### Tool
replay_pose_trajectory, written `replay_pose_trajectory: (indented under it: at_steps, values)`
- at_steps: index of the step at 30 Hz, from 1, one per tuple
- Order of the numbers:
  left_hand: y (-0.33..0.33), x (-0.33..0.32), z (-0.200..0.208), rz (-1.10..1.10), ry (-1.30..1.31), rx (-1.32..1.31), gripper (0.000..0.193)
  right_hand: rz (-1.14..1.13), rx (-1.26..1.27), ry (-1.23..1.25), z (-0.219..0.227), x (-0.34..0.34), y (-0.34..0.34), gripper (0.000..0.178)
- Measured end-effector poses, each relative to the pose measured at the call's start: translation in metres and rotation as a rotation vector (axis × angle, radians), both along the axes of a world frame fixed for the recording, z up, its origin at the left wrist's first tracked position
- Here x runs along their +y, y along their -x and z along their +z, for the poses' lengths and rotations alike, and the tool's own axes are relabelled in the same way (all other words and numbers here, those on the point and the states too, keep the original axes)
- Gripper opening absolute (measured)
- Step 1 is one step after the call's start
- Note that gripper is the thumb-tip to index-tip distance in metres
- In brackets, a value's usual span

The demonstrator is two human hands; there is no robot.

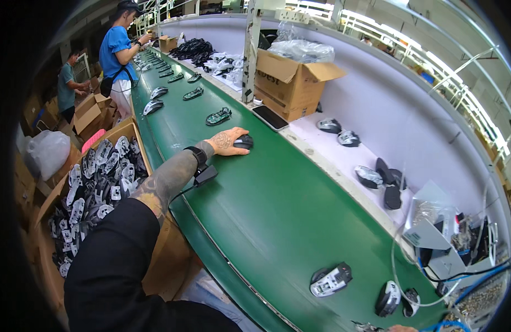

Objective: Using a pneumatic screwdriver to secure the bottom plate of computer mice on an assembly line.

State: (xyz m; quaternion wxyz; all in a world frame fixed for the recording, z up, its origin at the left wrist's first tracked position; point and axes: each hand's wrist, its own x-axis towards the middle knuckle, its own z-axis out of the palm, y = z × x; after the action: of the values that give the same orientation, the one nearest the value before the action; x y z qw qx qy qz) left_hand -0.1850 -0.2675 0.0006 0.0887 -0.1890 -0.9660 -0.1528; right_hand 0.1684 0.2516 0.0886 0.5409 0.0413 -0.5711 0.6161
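Observation:
My left hand (226, 141) reaches out over the green conveyor belt (255, 205), fingers curved round a dark computer mouse (244, 142). Just beyond it lies a mouse base with a green circuit board (218, 116). Only a sliver of my right hand (402, 328) shows at the bottom edge; its fingers are out of sight. Close to that hand, a partly cut-off mouse part (368, 327) lies at the lower rim. An opened mouse with a pale inner frame (331, 280), a black and silver mouse shell (388, 299) and another shell (411, 302) rest on the belt nearby.
A large carton (139, 130) of mouse shells stands left of the belt. Along the right ledge are a phone (270, 118), an open cardboard box (291, 83), loose shells (369, 177) and a white parts bin (432, 238) with cables. A post (251, 55) rises beside the belt. A co-worker (118, 52) stands farther up.

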Motion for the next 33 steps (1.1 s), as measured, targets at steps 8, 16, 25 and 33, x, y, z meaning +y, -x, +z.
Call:
replay_pose_trajectory:
  at_steps: [8,16,25,33]
  values:
    - [-0.058,0.097,0.03,-0.098,-0.132,-0.221,0.074,0.004,-0.179,-0.051,0.04,-0.025,0.016,0.054]
    - [-0.165,0.278,0.08,-0.408,-1.594,-1.198,0.049,0.087,-0.132,-0.02,0.085,-0.039,0.027,0.037]
    - [-0.208,0.291,0.006,-0.389,-2.023,-1.393,0.041,0.169,0.165,0.073,0.082,-0.059,0.065,0.049]
    - [-0.208,0.293,0.005,-0.451,-2.003,-1.454,0.045,0.166,0.22,0.021,0.072,-0.055,0.082,0.049]
